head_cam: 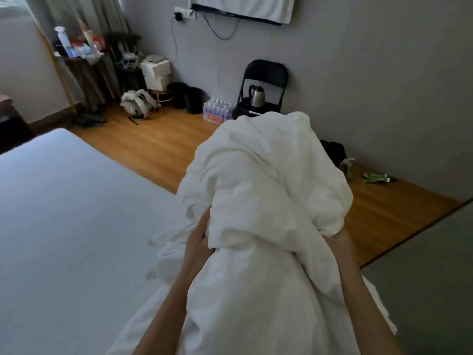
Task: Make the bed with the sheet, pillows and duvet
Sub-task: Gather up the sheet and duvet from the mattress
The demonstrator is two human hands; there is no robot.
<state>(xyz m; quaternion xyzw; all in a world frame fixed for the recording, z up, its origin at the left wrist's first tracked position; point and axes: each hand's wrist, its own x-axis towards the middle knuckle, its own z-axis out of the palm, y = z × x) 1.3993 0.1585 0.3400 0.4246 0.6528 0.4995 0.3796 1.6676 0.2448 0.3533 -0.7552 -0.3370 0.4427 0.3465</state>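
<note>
A bulky white duvet (pixel 266 190) is bunched up and lifted in front of me, over the right side of the bed. My left hand (pixel 198 239) grips its left fold, fingers partly buried in the cloth. My right hand (pixel 336 239) holds the right side from below, mostly hidden by the fabric. The lower part of the duvet trails down onto the bed by my arms. The bed (pixel 64 226) spreads to the left, covered by a smooth white sheet. No pillow is in view.
Wooden floor (pixel 153 147) runs along the bed's right side. A black folding chair (pixel 266 80) with a kettle stands against the grey wall. Nearby are a pack of water bottles (pixel 217 111), a backpack (pixel 138 103), white boxes and a cluttered table by the curtain.
</note>
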